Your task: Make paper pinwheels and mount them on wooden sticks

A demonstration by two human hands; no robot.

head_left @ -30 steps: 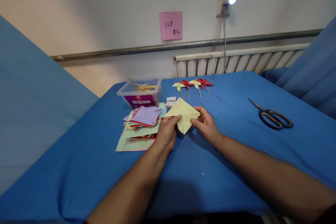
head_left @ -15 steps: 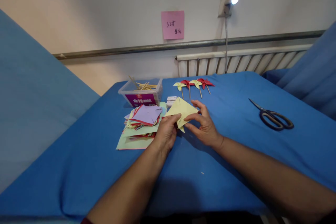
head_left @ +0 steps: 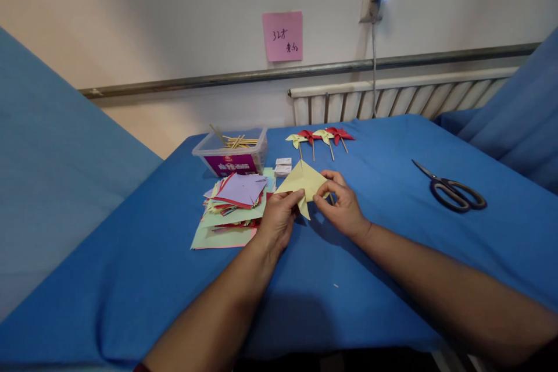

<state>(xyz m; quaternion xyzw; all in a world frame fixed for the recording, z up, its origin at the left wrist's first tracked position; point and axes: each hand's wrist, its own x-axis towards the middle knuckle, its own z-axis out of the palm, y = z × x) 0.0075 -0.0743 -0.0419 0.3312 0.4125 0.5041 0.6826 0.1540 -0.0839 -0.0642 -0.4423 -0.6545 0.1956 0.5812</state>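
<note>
A pale yellow square of paper point(head_left: 307, 179), slit in from its corners, is held up over the middle of the table between both hands. My left hand point(head_left: 281, 215) grips it from the left, thumb pressing a folded-in flap near the centre. With thumb and fingers closed, my right hand point(head_left: 342, 203) pinches the paper's right side. One lower point of the paper hangs down between the hands. A thin stick end shows by the right fingers; whether it is held, I cannot tell. Behind lie finished pinwheels point(head_left: 323, 136) in yellow and red on sticks.
Left of the hands is a stack of cut coloured paper point(head_left: 239, 190). A clear plastic tub point(head_left: 235, 151) of wooden sticks stands behind it. Small white boxes point(head_left: 283, 167) sit beside the tub. Black-handled scissors point(head_left: 453, 189) lie at the right on the blue cloth point(head_left: 143, 279).
My right fingers have closed onto the paper's right side, where they were more spread before. The lower flap has swung slightly right. The whole view has shifted a little.
</note>
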